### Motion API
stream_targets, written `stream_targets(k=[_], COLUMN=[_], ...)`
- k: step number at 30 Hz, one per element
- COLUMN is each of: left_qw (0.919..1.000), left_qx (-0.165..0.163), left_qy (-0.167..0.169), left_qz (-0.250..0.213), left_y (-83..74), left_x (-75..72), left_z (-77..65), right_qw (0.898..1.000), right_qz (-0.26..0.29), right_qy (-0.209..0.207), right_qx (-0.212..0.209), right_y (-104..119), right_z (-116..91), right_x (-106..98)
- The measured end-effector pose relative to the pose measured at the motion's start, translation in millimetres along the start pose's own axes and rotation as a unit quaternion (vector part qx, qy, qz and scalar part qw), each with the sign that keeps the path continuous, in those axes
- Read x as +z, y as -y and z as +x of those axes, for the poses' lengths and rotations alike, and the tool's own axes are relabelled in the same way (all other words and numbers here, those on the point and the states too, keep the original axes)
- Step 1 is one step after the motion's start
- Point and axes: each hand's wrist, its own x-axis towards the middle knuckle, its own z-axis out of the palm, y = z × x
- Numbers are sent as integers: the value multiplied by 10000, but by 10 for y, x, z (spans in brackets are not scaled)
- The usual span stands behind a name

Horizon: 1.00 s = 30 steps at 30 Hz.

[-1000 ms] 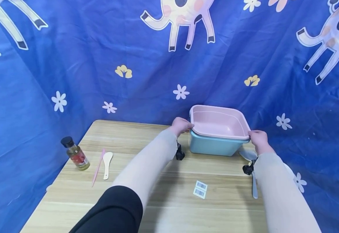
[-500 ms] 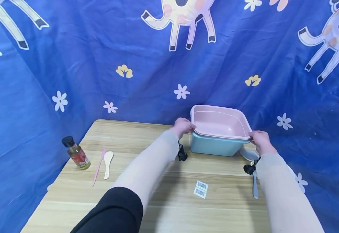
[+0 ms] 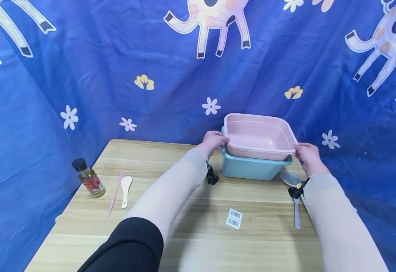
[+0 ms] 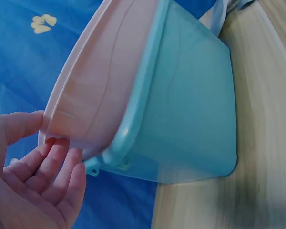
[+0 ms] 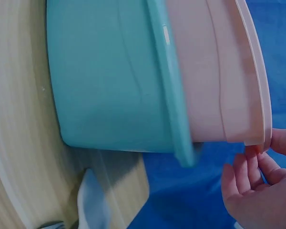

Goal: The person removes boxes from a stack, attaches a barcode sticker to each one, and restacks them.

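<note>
A pink plastic basin (image 3: pixel 255 132) is partly raised out of a teal basin (image 3: pixel 252 168), its lower part still nested inside. My left hand (image 3: pixel 213 140) pinches the pink rim at the left front corner; in the left wrist view the thumb lies on top and the fingers (image 4: pixel 55 162) curl below. At the right front corner my right hand (image 3: pixel 308 154) pinches the same rim, thumb above and fingers (image 5: pixel 248 169) beneath in the right wrist view. The teal basin stands on the wooden table (image 3: pixel 170 162) near its back edge.
A grey-blue spatula (image 3: pixel 289 179) and another grey-blue utensil (image 3: pixel 297 213) lie by the right forearm. On the left are a black-capped bottle (image 3: pixel 90 179), a pink stick (image 3: pixel 116 194) and a cream spoon (image 3: pixel 126 190). A barcode label (image 3: pixel 234 218) is at front; a blue curtain (image 3: pixel 170 102) hangs behind.
Both hands have moved upward with the pink basin. More of its wall now shows above the teal basin's rim, while the teal basin stays on the table.
</note>
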Motion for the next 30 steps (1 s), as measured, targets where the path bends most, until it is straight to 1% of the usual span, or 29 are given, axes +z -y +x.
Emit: stream_targets(k=[3,6,12,14,16,19,21,23,27,30], left_qw=[9995,9987,9965,9946,9917,9851,9805,9760,9711,9677], left_qx=[262,445,687,833,1018,1309,1468,1579,1663,1715], left_qy=[-110,-236,-372,-360,-369,-450,-562,-701,-947,-1097], left_qz=[99,74,-304,-511,-694,-1019,-1177,-1324,-1428,-1486], left_y=[-68,-154,-374,-443,-498,-563,-598,-632,-666,-665], left_x=[-49,-99,-207,-258,-335,-495,-628,-774,-1103,-1359], left_z=[-69,-135,-246,-281,-318,-379,-423,-466,-541,-615], right_qw=[10000,9998,9979,9964,9959,9953,9948,9928,9863,9831], right_qz=[22,66,433,598,584,563,502,664,999,1085], right_qy=[-72,-115,-308,-372,-396,-385,-361,-326,-213,-42], right_qx=[-40,-163,-364,-466,-568,-690,-807,-945,-1291,-1473], right_y=[92,195,467,579,693,855,950,1040,1194,1286], right_z=[-42,-90,-182,-223,-274,-367,-435,-505,-643,-747], right_x=[-9,-8,-13,-11,14,106,195,301,548,736])
